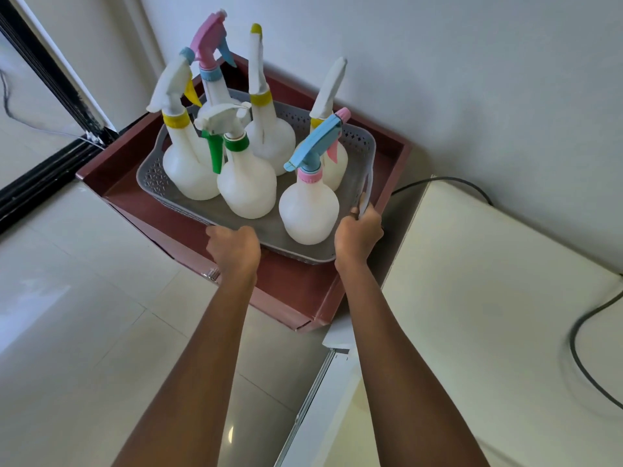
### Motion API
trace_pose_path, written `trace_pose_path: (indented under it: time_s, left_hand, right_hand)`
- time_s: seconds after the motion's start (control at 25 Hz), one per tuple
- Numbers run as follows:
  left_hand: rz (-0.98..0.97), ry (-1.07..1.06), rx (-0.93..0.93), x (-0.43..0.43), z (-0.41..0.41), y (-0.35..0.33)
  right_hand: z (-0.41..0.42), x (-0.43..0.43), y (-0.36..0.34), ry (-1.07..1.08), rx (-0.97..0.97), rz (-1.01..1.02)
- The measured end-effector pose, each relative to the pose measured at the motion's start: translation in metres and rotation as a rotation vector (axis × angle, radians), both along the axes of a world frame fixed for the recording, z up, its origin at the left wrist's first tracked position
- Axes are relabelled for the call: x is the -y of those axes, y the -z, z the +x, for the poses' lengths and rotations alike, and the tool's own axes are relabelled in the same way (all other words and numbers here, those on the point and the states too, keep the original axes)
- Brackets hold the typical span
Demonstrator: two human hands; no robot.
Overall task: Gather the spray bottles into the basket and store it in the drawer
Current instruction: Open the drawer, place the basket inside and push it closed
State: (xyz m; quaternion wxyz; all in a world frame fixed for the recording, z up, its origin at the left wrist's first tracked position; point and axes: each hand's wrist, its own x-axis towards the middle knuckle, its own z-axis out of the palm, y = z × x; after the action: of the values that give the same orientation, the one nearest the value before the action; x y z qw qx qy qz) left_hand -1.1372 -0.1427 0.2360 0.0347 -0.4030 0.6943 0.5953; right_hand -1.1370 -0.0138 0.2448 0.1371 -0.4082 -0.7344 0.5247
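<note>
A grey perforated basket [151,178] sits inside the open dark-red drawer [303,298], its near edge slightly raised. Several white spray bottles stand upright in it, among them one with a blue trigger head and pink collar [308,210], one with a green collar [247,188] and one with a yellow collar [188,173]. My left hand [234,251] grips the basket's near rim. My right hand [359,235] holds the basket's near-right corner by the handle.
The drawer juts out over a pale tiled floor [84,298]. A cream cabinet top [488,298] lies to the right with a black cable [580,348] running across it. A white wall rises behind, and a black door track [40,173] is on the left.
</note>
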Motion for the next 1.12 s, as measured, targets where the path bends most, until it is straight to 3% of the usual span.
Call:
trace_pose_path:
  time_s: [0.56, 0.88, 1.12]
  left_hand:
    - [0.008, 0.068, -0.176, -0.03, 0.095, -0.06]
    - [0.006, 0.16, -0.188, -0.072, 0.191, -0.094]
    - [0.116, 0.202, -0.181, -0.11, 0.294, -0.107]
  right_hand:
    - [0.094, -0.041, -0.058, 0.033, -0.056, -0.021]
    - [0.195, -0.087, -0.09, 0.111, -0.047, 0.052]
    - [0.304, -0.128, -0.096, 0.188, -0.002, 0.035]
